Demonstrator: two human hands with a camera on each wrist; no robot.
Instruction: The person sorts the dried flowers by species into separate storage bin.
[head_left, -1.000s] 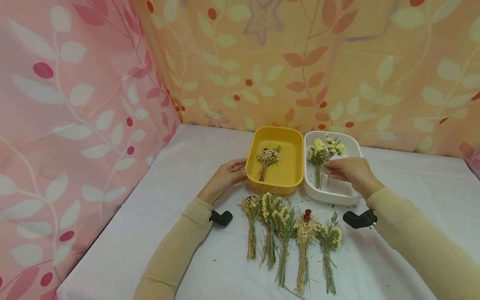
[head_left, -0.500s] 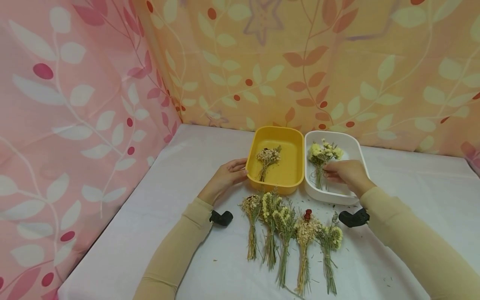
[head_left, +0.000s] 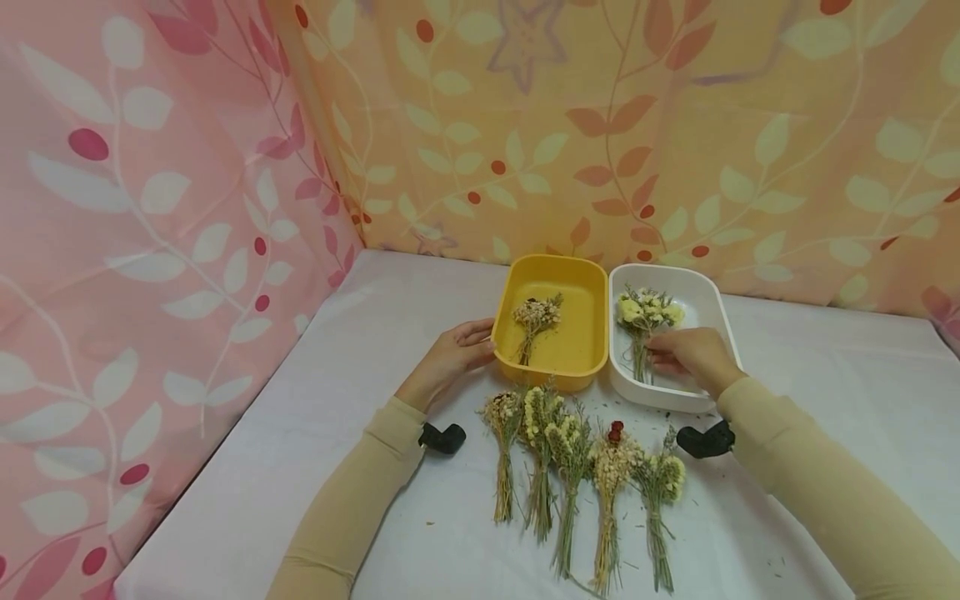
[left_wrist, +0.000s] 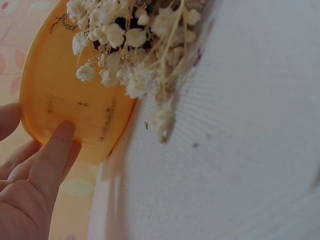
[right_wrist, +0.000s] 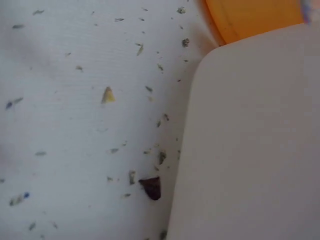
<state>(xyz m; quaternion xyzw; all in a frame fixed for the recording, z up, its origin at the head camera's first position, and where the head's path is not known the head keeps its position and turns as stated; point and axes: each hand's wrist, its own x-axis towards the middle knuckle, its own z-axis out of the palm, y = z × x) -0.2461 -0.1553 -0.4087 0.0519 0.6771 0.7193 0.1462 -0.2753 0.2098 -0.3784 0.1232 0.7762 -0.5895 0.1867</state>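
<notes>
In the head view, my right hand [head_left: 697, 354] pinches the tied stems of a pale yellow dried flower bunch [head_left: 649, 312]. The bunch lies inside the white tray [head_left: 663, 400], flower heads toward the back. My left hand [head_left: 455, 357] rests against the left side of the yellow tray [head_left: 583, 333], its fingers fairly straight. The left wrist view has a fingertip on the outer wall of the yellow tray [left_wrist: 82, 120]. A smaller cream dried bunch [head_left: 537, 313] lies in that tray. The right hand is out of the right wrist view, where the white tray's wall [right_wrist: 250, 140] fills one side.
Several dried bunches lie in a row before the trays, among them a yellow bunch [head_left: 542, 412] and a cream bunch with a red flower [head_left: 615, 458]. Plant crumbs and a dark petal [right_wrist: 151, 188] litter the white cloth. A patterned curtain [head_left: 480, 150] stands behind the trays.
My right hand has moved slightly left and down, lowering the yellow bunch into the white tray. The left hand stays at the yellow tray's side.
</notes>
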